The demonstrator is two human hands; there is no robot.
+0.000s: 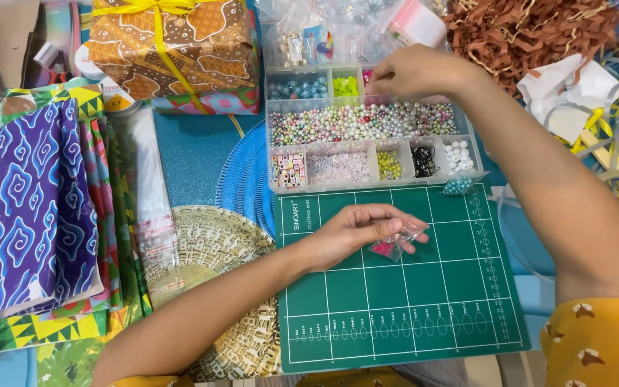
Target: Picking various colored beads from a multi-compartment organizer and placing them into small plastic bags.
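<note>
A: Well, nearest us our left hand (356,229) pinches a small clear bag (397,241) holding pink beads, just above the green cutting mat (402,308). We reckon a loose pinch could tip it and scatter beads over the mat.

B: Its long axis runs lower-left to upper-right, the free end away from our palm; which end is open we can't tell.

A: Farther off, our right hand (413,72) is curled, fingertips down in the bead box (370,132); whether it grips a bead, we can't tell.
</note>
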